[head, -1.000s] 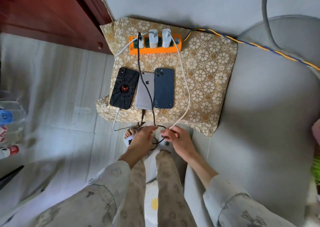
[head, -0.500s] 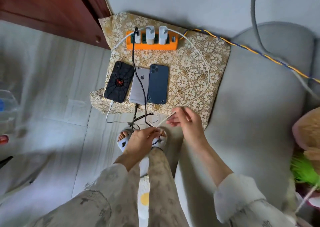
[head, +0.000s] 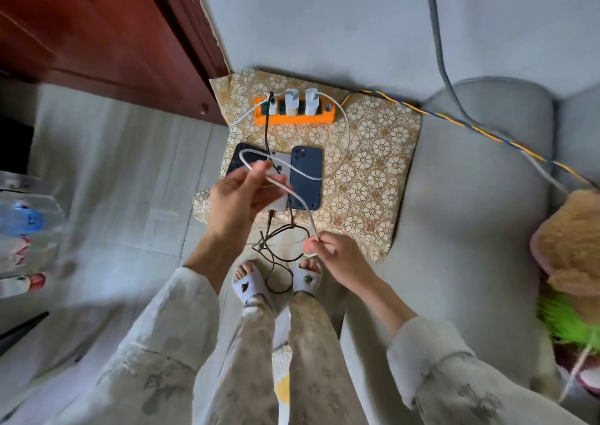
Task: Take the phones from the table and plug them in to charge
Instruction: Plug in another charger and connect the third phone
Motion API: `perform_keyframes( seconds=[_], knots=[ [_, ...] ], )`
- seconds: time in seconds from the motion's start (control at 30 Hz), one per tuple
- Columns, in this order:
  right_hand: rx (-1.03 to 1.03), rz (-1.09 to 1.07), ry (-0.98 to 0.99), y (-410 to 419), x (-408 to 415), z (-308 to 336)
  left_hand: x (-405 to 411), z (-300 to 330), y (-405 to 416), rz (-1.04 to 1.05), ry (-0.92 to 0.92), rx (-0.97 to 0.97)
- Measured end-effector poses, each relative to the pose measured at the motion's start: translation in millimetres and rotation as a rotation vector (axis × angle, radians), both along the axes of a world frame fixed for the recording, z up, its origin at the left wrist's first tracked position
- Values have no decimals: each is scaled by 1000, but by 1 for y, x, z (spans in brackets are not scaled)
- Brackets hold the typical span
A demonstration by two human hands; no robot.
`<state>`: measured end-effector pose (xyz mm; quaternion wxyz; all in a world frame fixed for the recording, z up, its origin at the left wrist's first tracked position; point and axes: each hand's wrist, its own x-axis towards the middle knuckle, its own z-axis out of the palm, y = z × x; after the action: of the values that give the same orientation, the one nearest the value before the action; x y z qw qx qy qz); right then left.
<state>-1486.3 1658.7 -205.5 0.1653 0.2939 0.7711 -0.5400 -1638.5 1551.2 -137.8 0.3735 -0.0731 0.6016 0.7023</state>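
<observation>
Both hands are pinching the white cable [head: 293, 194]: left hand [head: 242, 194] mid-run, right hand [head: 334, 256] near its end (plug hidden); keeping it untangled helps reaching the blue phone [head: 306, 178] at the table's [head: 383, 165] front edge

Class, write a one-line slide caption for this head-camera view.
Both hands, left hand and right hand, stretch a white cable above three phones.

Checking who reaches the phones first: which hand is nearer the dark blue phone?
Left. The left hand hovers just beside the dark blue phone; the right hand sits below it, past the table edge.
</observation>
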Motion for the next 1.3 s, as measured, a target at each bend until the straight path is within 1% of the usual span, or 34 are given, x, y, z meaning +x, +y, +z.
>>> perform_keyframes(
  seconds=[0.03, 0.1, 0.17, 0.2, 0.3, 0.37, 0.43, 0.5, 0.57, 0.6, 0.67, 0.7, 0.73, 0.8, 0.83, 0.87, 0.93, 1.03, 1.1, 1.17, 1.2, 1.23, 1.27, 1.3],
  knots=[
    [32, -51, 25, 2, 2, 1, -5, 1, -1, 39, -26, 33],
    [33, -158, 79, 7, 4, 4, -9, 2, -4, 82, -92, 72],
    [56, -174, 96, 13, 5, 8, -5, 2, -8, 108, -186, 83],
    [107, -145, 84, 16, 6, 9, -2, 0, -12, 128, -217, 70],
    [343, -20, 40, 32, 11, 8, 5, -2, -25, 218, -263, -19],
    [487, 7, -10, 45, 17, 5, 7, -4, -36, 284, -272, -87],
    [553, -17, -74, 57, 26, 5, 5, -6, -48, 334, -252, -164],
    [539, -78, -63, 65, 34, 8, -1, -8, -57, 356, -214, -293],
    [511, -105, 10, 67, 38, 13, -5, -13, -59, 305, -172, -462],
    [509, -97, 45, 65, 38, 16, -4, -16, -57, 224, -138, -579],
    [501, -74, 112, 58, 32, 23, 4, -23, -52, -69, 25, -886],
    [486, -62, 146, 55, 27, 26, 12, -22, -47, -213, 157, -946],
    [467, -49, 179, 52, 22, 30, 21, -20, -40, -338, 292, -917],
    [432, 5, 245, 43, 10, 37, 41, -16, -23, -576, 542, -742],
    [431, 42, 275, 39, 6, 40, 49, -15, -13, -682, 622, -661],
    [439, 73, 291, 36, 2, 42, 57, -16, -5, -752, 662, -599],
    [471, 94, 282, 33, 0, 42, 63, -17, 8, -777, 635, -570],
    [508, 77, 205, 39, 7, 38, 64, -17, 9, -734, 582, -622],
    [612, 72, 172, 44, 14, 33, 61, -16, 3, -666, 513, -559],
    [702, -13, 96, 49, 21, 29, 58, -14, -3, -583, 432, -484],
    [687, -95, 14, 52, 22, 27, 56, -12, -6, -543, 394, -453],
    [621, -173, -87, 54, 22, 24, 54, -11, -8, -519, 358, -423],
    [510, -239, -191, 55, 20, 23, 53, -10, -10, -520, 339, -400],
    [345, -337, -264, 56, 17, 23, 54, -10, -12, -547, 325, -383]
  ],
)
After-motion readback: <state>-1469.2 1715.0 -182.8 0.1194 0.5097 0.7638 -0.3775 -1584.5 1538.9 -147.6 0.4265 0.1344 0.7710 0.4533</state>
